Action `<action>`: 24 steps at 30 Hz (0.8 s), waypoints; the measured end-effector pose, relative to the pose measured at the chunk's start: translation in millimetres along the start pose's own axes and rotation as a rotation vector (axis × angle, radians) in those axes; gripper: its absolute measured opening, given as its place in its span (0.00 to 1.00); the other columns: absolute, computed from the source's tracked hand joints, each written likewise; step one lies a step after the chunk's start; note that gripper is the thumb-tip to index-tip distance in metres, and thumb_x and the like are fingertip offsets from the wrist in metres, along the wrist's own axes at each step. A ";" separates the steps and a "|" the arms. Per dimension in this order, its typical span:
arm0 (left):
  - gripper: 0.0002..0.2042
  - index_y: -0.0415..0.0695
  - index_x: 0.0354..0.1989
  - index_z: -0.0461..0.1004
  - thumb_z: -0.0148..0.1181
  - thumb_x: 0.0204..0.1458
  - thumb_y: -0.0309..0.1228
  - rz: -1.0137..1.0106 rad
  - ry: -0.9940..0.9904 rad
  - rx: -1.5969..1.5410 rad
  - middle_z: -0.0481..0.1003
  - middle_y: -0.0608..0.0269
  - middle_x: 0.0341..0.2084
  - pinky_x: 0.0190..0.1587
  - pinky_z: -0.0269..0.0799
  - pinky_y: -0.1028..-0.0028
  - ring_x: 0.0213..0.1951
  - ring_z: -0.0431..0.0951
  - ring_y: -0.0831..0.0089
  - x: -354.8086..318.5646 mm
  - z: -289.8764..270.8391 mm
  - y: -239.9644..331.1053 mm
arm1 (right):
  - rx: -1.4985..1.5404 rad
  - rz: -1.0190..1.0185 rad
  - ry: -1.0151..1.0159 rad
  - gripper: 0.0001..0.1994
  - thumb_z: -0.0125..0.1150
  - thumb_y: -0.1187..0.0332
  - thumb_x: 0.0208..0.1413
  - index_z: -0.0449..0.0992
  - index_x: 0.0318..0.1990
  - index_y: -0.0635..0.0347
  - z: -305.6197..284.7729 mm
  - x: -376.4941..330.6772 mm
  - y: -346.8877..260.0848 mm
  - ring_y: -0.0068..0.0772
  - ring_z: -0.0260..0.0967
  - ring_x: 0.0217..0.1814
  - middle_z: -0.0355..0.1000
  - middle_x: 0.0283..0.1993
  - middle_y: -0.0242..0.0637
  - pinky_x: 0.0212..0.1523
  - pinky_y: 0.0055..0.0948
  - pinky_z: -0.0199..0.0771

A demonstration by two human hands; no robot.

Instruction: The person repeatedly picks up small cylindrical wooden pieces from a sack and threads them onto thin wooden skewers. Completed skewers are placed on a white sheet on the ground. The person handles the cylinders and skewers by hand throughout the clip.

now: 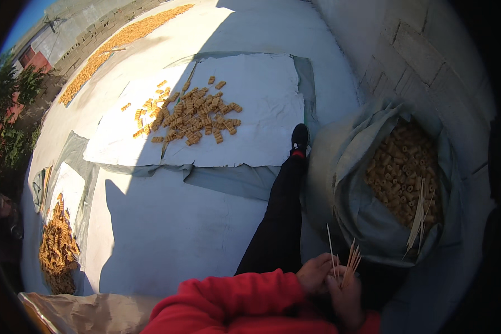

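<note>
Close together at the lower right are my two hands, both closed. My right hand (345, 300) grips a bundle of thin wooden sticks (351, 264), their tips fanned upward. My left hand (315, 274) pinches a single pale stick (330, 245) beside the bundle. Just right of them stands an open grey-green sack (339, 167), packed with short brown tube-shaped pieces (401, 167) that have holes through them. More loose pale sticks (420, 214) lie on top of those pieces, near the sack's front rim. My fingers partly hide the lower ends of the held sticks.
Ridged brown pieces (197, 114) lie heaped on a white sheet (261, 78) ahead. My shoe (300, 138) rests by the sheet's right edge. Orange-brown pieces (58, 245) are piled at left, with more (111, 50) spread far off. A block wall (417, 50) borders the right.
</note>
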State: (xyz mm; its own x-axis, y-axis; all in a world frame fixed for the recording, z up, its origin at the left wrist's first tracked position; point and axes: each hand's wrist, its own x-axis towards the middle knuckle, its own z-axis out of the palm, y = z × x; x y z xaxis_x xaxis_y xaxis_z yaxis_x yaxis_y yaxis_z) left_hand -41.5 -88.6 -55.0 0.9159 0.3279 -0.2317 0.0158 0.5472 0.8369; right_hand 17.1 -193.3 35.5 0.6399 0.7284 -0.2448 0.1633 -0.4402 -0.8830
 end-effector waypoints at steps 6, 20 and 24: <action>0.18 0.36 0.46 0.70 0.51 0.58 0.40 -0.474 -0.250 -0.188 0.72 0.63 0.25 0.19 0.59 0.85 0.20 0.67 0.83 -20.9 -12.5 73.9 | 0.483 0.274 -0.066 0.11 0.50 0.70 0.58 0.65 0.45 0.67 -21.9 10.7 -17.4 0.18 0.65 0.19 0.72 0.24 0.35 0.19 0.14 0.64; 0.11 0.36 0.37 0.70 0.50 0.56 0.33 -0.177 0.051 -0.529 0.70 0.61 0.23 0.17 0.61 0.81 0.16 0.63 0.80 -11.7 -46.0 94.0 | 0.284 0.219 -0.220 0.12 0.48 0.68 0.61 0.74 0.43 0.68 -25.7 -32.0 -27.9 0.13 0.57 0.16 0.62 0.14 0.26 0.18 0.16 0.56; 0.08 0.38 0.35 0.70 0.52 0.56 0.31 -0.167 0.078 -0.549 0.71 0.60 0.24 0.17 0.62 0.81 0.16 0.64 0.79 -14.9 -43.1 93.7 | 0.289 0.218 -0.211 0.12 0.48 0.69 0.62 0.74 0.43 0.68 -25.7 -31.9 -26.7 0.13 0.56 0.16 0.61 0.14 0.26 0.18 0.16 0.56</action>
State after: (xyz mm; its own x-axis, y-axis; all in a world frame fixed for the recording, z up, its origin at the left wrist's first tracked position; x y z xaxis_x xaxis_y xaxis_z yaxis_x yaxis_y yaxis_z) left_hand -70.9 -9.0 5.5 0.8863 0.2470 -0.3918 -0.0717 0.9089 0.4107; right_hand 11.6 -218.2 77.1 0.4633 0.7393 -0.4886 -0.1955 -0.4525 -0.8701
